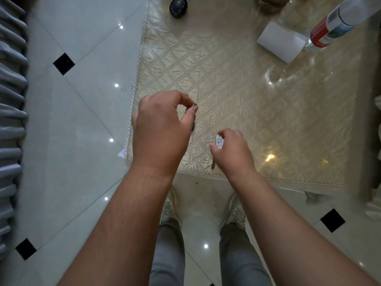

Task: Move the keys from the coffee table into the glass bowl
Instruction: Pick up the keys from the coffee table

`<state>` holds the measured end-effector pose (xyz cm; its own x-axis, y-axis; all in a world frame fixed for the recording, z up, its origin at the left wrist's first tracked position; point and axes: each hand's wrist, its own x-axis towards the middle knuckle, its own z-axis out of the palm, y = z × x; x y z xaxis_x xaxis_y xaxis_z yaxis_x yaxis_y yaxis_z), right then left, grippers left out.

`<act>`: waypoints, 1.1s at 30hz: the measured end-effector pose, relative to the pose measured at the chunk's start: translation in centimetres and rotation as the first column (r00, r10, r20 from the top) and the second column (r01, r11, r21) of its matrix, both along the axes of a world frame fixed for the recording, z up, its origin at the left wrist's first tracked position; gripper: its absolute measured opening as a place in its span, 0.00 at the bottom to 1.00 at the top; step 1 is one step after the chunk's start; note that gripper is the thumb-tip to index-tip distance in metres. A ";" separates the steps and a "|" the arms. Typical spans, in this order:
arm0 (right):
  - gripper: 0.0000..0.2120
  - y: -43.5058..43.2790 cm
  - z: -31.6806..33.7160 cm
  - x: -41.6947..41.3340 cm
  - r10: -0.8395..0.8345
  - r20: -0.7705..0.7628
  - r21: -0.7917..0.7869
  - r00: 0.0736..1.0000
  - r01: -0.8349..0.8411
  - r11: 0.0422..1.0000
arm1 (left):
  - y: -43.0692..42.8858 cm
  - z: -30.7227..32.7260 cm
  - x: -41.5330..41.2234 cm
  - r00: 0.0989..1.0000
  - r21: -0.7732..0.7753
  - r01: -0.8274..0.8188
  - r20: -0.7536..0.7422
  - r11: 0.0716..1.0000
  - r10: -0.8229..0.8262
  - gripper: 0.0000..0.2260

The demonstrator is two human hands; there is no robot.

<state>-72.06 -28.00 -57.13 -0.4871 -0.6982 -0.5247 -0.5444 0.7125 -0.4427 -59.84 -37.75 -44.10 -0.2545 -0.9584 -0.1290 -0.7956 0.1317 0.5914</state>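
Observation:
My left hand hovers over the near left corner of the coffee table, which has a cream quilted cover. Its thumb and forefinger pinch a metal key ring; a dark fob hangs below, mostly hidden by the hand. My right hand is lower and to the right, fingers closed on a small white key tag, with a brownish key dangling under it. Curved clear glints at the right may be the glass bowl; I cannot tell.
A white box and a tilted clear bottle with a red label stand at the far right. A dark round object lies at the far edge. Glossy tiled floor surrounds the table; grey pleated fabric hangs on the left.

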 end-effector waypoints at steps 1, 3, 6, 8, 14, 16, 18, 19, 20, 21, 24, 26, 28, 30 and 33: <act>0.19 0.4 -0.7 0.1 0.006 -0.023 0.017 1.000 -0.005 1.000 | 0.1 -0.2 0.0 1.000 -0.007 0.008 0.013 1.000 -0.008 0.05; 0.19 0.9 -1.8 0.4 0.011 -0.065 0.045 0.998 -0.008 0.999 | 0.2 -0.4 0.1 1.000 -0.006 0.016 0.025 1.000 -0.015 0.04; 0.20 1.2 -2.9 0.5 -0.031 -0.099 0.008 0.995 0.032 0.999 | 0.5 -0.7 0.2 0.999 0.004 0.023 0.025 1.000 -0.023 0.04; 0.21 1.3 -3.4 0.7 -0.078 -0.100 -0.032 0.992 0.075 0.997 | 0.7 -0.9 0.3 0.999 0.001 0.024 0.025 1.000 -0.024 0.03; 0.11 1.1 -3.9 1.2 -0.048 -0.149 -0.008 0.988 0.047 0.999 | 0.4 -0.8 0.4 0.998 -0.023 0.019 0.057 1.000 -0.018 0.04; 0.09 1.0 -4.0 1.4 -0.050 -0.117 0.026 0.992 0.053 0.998 | 0.4 -0.8 0.4 0.998 -0.027 0.024 0.060 0.999 -0.022 0.04; 0.07 1.0 -4.0 1.6 -0.059 -0.080 0.013 0.995 0.060 0.998 | 0.4 -0.7 0.5 0.998 -0.031 0.022 0.058 0.999 -0.020 0.04; 0.06 1.1 -4.0 1.7 -0.059 -0.074 -0.004 0.996 0.059 0.998 | 0.5 -0.7 0.5 0.998 -0.032 0.022 0.056 0.999 -0.020 0.04; 0.06 1.2 -3.9 1.7 -0.061 -0.072 -0.025 0.996 0.059 0.998 | 0.6 -0.6 0.6 0.998 -0.033 0.024 0.056 0.999 -0.022 0.04; 0.05 1.3 -3.7 1.7 -0.066 -0.068 -0.046 0.996 0.063 0.997 | 0.6 -0.5 0.6 0.998 -0.033 0.027 0.057 0.999 -0.025 0.04; 0.01 1.7 -2.4 2.0 -0.105 -0.024 -0.096 0.994 0.102 0.990 | 1.0 0.0 0.6 0.998 -0.031 0.022 0.057 0.999 -0.020 0.04; 0.03 2.0 -0.8 2.3 -0.126 0.034 -0.144 0.991 0.130 0.981 | 1.3 0.6 0.5 0.998 -0.022 0.018 0.052 1.000 -0.017 0.04; 0.03 2.2 1.4 2.3 -0.144 0.100 -0.215 0.985 0.162 0.963 | 1.7 1.8 0.4 0.999 -0.020 0.021 0.047 1.000 -0.020 0.03; 0.02 1.8 4.2 2.1 -0.121 0.127 -0.282 0.984 0.153 0.947 | 1.8 3.5 0.2 0.999 -0.028 0.028 0.043 0.999 -0.026 0.03; 0.03 0.9 9.4 1.2 -0.074 0.133 -0.373 0.988 0.119 0.920 | 1.8 7.1 -0.4 0.999 -0.042 0.042 0.027 0.998 -0.041 0.03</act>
